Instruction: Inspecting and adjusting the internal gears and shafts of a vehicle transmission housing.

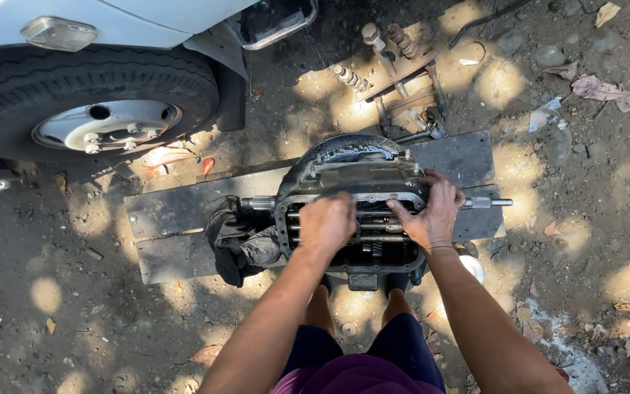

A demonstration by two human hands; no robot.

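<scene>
Dappled dirt ground beside a truck wheel (103, 102) carries dark boards (184, 219) that keep the opened gearbox (351, 204) off the soil, where the left hand (327, 222) closes over its inner shafts while the right hand (432, 211) grips the casing rim to steady it.

Greasy matt metal gearbox housing (351, 175)

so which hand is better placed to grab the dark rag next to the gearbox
Left, probably. The left hand is over the open gearbox on the side where the rag lies. The right hand grips the far side.
</scene>
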